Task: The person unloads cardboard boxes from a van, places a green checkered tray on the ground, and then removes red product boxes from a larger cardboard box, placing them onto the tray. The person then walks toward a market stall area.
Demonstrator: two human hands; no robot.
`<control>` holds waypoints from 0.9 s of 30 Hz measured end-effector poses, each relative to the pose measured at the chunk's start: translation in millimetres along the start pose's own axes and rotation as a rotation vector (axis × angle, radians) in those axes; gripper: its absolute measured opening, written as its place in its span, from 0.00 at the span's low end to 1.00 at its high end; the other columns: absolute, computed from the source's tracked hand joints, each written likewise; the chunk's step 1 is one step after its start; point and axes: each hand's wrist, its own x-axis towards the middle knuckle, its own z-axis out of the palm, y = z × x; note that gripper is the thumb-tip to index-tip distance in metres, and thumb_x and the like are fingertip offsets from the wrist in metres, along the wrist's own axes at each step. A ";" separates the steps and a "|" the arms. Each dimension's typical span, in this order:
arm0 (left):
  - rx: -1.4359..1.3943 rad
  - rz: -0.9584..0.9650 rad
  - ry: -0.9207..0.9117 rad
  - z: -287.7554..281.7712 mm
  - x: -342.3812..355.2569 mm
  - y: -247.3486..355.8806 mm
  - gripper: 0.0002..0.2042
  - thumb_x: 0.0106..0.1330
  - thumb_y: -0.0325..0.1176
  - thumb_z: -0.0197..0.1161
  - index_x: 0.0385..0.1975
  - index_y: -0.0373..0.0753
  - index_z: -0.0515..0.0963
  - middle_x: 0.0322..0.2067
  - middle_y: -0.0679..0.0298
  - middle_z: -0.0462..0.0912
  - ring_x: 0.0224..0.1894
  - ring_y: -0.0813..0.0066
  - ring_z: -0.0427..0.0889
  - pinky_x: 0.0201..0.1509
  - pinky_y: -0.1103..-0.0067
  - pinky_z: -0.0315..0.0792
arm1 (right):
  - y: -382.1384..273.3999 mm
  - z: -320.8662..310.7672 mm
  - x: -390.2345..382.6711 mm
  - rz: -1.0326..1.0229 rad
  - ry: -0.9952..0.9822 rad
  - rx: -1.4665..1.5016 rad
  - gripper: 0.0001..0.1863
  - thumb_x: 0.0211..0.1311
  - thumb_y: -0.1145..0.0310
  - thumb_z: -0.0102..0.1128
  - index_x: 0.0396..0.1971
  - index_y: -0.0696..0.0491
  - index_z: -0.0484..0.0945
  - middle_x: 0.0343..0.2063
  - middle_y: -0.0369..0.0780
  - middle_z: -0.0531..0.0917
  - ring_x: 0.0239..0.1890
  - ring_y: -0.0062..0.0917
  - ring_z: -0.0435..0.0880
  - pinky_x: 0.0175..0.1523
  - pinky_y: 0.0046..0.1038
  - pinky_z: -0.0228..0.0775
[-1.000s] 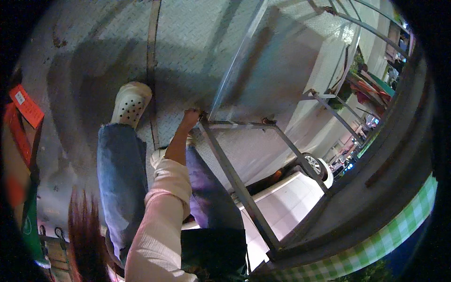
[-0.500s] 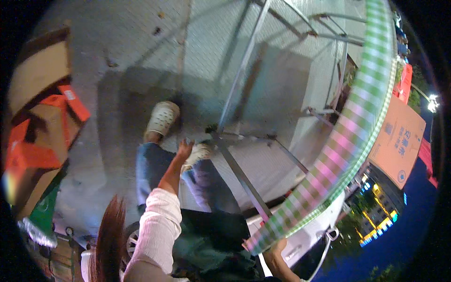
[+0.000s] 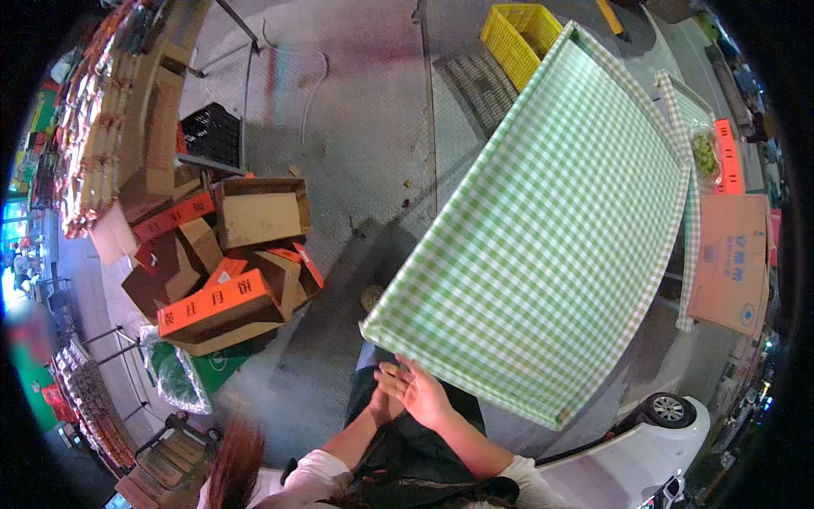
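Observation:
A tabletop (image 3: pixel 543 229) covered in a green-and-white checked cloth fills the area ahead and to my right. My right hand (image 3: pixel 426 400) is just beside its near left edge, palm partly turned up and fingers stretched out, holding nothing I can see. Close against it is my left hand (image 3: pixel 385 407), its fingers mostly hidden by the right hand. Both hands are above my dark apron (image 3: pixel 407 450). One light shoe (image 3: pixel 371 297) shows on the ground by the table's left corner.
Torn cardboard boxes with orange panels (image 3: pixel 225 301) lie heaped on the left, near stacked goods (image 3: pixel 102 127). A yellow crate (image 3: pixel 515 42) stands beyond the table. A large carton (image 3: pixel 727 263) is at the right, a white car (image 3: pixel 632 458) at the lower right.
The view has swung so the checked tabletop shows from above instead of edge-on. My right hand has left the cloth's corner, and my left hand has come up beside it.

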 end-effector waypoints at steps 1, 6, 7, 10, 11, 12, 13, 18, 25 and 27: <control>0.021 0.011 0.014 14.6 1.3 -8.5 0.36 0.57 0.66 0.36 0.52 0.40 0.63 0.54 0.63 0.65 0.58 0.63 0.61 0.61 0.64 0.53 | -14.1 34.2 -27.1 -0.080 -0.045 -0.254 0.15 0.63 0.65 0.43 0.46 0.55 0.68 0.41 0.46 0.75 0.44 0.33 0.74 0.55 0.35 0.63; 0.234 0.031 0.431 109.5 29.3 -0.8 0.40 0.54 0.71 0.33 0.60 0.46 0.55 0.60 0.64 0.57 0.61 0.62 0.56 0.62 0.64 0.49 | -81.5 -97.8 -71.8 -0.911 1.092 -1.084 0.24 0.60 0.61 0.46 0.51 0.62 0.64 0.49 0.46 0.69 0.52 0.31 0.66 0.57 0.30 0.55; 0.183 0.089 0.458 116.9 35.6 11.4 0.40 0.55 0.70 0.32 0.61 0.46 0.53 0.60 0.64 0.56 0.61 0.62 0.55 0.62 0.64 0.48 | -99.6 -122.8 -88.4 -0.834 1.387 -1.170 0.27 0.59 0.58 0.48 0.54 0.59 0.61 0.53 0.48 0.64 0.53 0.35 0.65 0.58 0.34 0.54; 0.137 0.175 0.649 180.3 31.9 60.5 0.40 0.56 0.69 0.30 0.62 0.44 0.51 0.62 0.64 0.52 0.62 0.62 0.52 0.64 0.64 0.47 | -97.9 -126.8 -88.9 -0.648 1.559 -1.352 0.31 0.58 0.55 0.50 0.56 0.59 0.57 0.54 0.52 0.61 0.55 0.41 0.62 0.59 0.36 0.53; 0.179 0.193 0.609 175.5 34.5 81.3 0.40 0.56 0.69 0.29 0.62 0.46 0.49 0.62 0.63 0.52 0.63 0.61 0.52 0.63 0.62 0.47 | -92.9 -113.9 -81.7 -0.611 1.490 -1.410 0.31 0.59 0.56 0.50 0.56 0.61 0.57 0.53 0.52 0.62 0.56 0.43 0.61 0.59 0.36 0.53; 0.203 0.209 0.581 162.2 37.4 96.6 0.39 0.56 0.69 0.29 0.62 0.48 0.47 0.62 0.62 0.51 0.63 0.61 0.52 0.63 0.60 0.47 | -95.0 -96.7 -83.9 -0.769 1.269 -1.201 0.30 0.58 0.59 0.52 0.56 0.60 0.57 0.52 0.52 0.61 0.55 0.43 0.60 0.57 0.38 0.55; 0.239 0.226 0.551 168.4 36.1 112.4 0.39 0.56 0.69 0.28 0.63 0.49 0.46 0.62 0.62 0.51 0.63 0.60 0.51 0.62 0.59 0.48 | -97.4 -87.0 -88.0 -0.889 1.340 -1.317 0.30 0.58 0.60 0.52 0.56 0.60 0.58 0.50 0.52 0.62 0.53 0.42 0.62 0.56 0.38 0.57; 0.153 0.385 0.425 159.6 63.8 217.0 0.39 0.56 0.68 0.23 0.62 0.48 0.49 0.61 0.60 0.52 0.61 0.56 0.55 0.62 0.57 0.50 | -106.0 -141.2 -84.1 -0.473 1.229 -0.972 0.32 0.59 0.51 0.48 0.57 0.57 0.56 0.50 0.49 0.65 0.52 0.39 0.65 0.54 0.40 0.59; 0.432 0.435 0.560 241.0 41.2 371.2 0.43 0.55 0.69 0.36 0.64 0.43 0.44 0.63 0.59 0.48 0.64 0.63 0.49 0.63 0.67 0.48 | -33.7 -29.3 64.7 -0.203 0.363 -0.285 0.30 0.63 0.49 0.38 0.61 0.44 0.45 0.60 0.42 0.54 0.60 0.41 0.56 0.61 0.47 0.50; 0.560 0.613 0.565 239.3 24.7 379.8 0.41 0.57 0.66 0.40 0.63 0.40 0.45 0.63 0.60 0.49 0.63 0.67 0.50 0.63 0.72 0.47 | -30.0 -4.1 96.6 -0.134 0.115 -0.212 0.29 0.64 0.50 0.37 0.62 0.42 0.44 0.61 0.40 0.52 0.61 0.42 0.54 0.62 0.46 0.50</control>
